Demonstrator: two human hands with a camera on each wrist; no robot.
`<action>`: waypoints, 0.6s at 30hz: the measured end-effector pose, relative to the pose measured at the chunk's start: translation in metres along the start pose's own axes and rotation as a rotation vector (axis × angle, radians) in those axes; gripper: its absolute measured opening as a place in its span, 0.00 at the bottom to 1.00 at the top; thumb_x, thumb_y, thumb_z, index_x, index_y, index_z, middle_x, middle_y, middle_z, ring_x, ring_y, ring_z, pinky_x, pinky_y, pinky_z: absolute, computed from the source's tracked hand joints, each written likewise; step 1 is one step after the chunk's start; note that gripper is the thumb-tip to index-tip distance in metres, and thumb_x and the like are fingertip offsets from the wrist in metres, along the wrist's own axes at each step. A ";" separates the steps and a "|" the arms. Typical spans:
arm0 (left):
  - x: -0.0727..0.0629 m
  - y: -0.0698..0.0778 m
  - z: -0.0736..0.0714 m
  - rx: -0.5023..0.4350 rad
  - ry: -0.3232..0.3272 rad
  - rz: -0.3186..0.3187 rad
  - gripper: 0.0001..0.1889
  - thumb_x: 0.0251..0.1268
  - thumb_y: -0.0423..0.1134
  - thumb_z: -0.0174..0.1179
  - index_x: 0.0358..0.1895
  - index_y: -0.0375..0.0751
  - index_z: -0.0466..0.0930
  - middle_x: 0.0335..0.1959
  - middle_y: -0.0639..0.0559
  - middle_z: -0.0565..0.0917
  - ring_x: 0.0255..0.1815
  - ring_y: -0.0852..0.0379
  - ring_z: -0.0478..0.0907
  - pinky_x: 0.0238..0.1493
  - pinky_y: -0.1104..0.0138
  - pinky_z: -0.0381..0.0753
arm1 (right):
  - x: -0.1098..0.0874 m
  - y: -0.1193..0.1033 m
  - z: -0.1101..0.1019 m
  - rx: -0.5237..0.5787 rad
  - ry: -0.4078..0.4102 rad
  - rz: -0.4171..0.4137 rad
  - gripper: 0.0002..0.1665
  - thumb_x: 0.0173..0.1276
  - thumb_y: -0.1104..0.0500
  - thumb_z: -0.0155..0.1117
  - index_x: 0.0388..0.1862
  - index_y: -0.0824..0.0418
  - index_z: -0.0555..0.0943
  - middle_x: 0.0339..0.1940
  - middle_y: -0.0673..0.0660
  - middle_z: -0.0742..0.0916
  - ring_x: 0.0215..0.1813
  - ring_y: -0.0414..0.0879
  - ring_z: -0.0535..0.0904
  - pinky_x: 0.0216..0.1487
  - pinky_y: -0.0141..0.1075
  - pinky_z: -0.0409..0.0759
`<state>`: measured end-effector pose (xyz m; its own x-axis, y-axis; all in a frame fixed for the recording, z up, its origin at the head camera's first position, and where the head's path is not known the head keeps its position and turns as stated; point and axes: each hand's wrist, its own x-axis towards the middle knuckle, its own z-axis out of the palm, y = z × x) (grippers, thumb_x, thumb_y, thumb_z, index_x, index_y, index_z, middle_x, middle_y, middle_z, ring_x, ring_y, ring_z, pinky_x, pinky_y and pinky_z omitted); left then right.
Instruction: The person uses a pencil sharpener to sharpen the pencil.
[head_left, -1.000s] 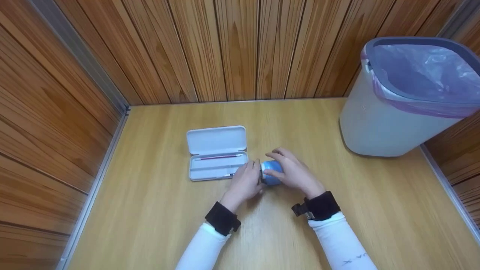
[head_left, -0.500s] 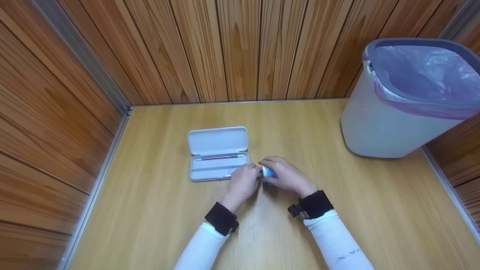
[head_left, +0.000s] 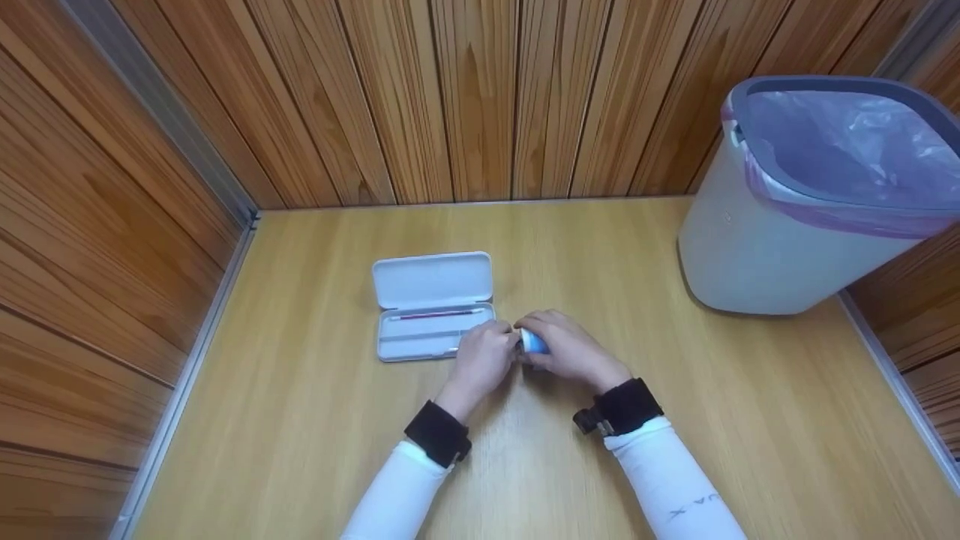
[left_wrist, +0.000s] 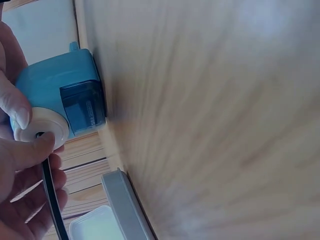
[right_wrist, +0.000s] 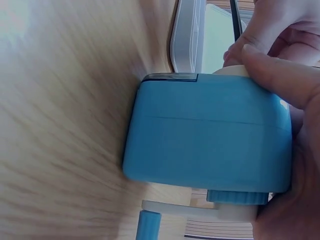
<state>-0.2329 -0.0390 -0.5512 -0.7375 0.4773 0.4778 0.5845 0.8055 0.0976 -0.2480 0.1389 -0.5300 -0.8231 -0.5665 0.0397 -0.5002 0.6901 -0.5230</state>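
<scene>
A blue crank pencil sharpener (right_wrist: pixel 205 132) stands on the table between my hands. My right hand (head_left: pixel 574 349) grips its body, covering much of it in the head view. My left hand (head_left: pixel 484 360) pinches a dark pencil (left_wrist: pixel 51 195) close to the hole in the sharpener's cream front ring (left_wrist: pixel 50 125). The pencil's tip is hidden in that hole. At the back, the crank handle (right_wrist: pixel 182 210) shows in the right wrist view, with no fingers on it. A clear dark shavings drawer (left_wrist: pixel 82 107) faces the left-hand side.
Left of the sharpener lies an opened white pencil case (head_left: pixel 433 279), with a red pencil (head_left: pixel 439 315) in its rear compartment. A tall lined trash bin (head_left: pixel 757 247) stands at the right. Wood-panelled walls (head_left: pixel 480 105) border the table at the back and left.
My right hand has shifted slightly left and closed further over the sharpener, so less blue shows. The left hand has barely moved, still at the pencil.
</scene>
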 end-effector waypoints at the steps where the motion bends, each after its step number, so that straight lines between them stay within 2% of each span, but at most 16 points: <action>1: 0.000 0.000 0.000 0.009 0.009 0.007 0.05 0.53 0.31 0.68 0.34 0.41 0.89 0.28 0.50 0.84 0.28 0.53 0.81 0.30 0.63 0.81 | 0.000 0.000 0.000 0.001 -0.003 0.004 0.29 0.64 0.49 0.71 0.61 0.59 0.78 0.58 0.58 0.81 0.60 0.54 0.74 0.61 0.49 0.72; 9: -0.002 -0.003 0.002 0.041 0.059 0.038 0.05 0.50 0.33 0.70 0.32 0.40 0.89 0.25 0.51 0.83 0.24 0.54 0.79 0.26 0.65 0.79 | 0.000 0.001 -0.001 0.058 -0.010 0.045 0.30 0.64 0.50 0.71 0.63 0.58 0.77 0.61 0.58 0.80 0.63 0.55 0.72 0.63 0.50 0.70; 18: -0.003 -0.004 0.000 0.063 0.040 0.042 0.04 0.52 0.33 0.71 0.32 0.40 0.89 0.25 0.51 0.83 0.24 0.55 0.78 0.26 0.65 0.79 | -0.001 0.000 -0.002 0.102 -0.028 0.101 0.30 0.65 0.51 0.70 0.65 0.56 0.77 0.63 0.57 0.78 0.65 0.54 0.70 0.63 0.51 0.71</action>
<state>-0.2333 -0.0438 -0.5528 -0.6979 0.4980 0.5147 0.5915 0.8060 0.0223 -0.2474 0.1402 -0.5282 -0.8594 -0.5097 -0.0411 -0.3837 0.6960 -0.6069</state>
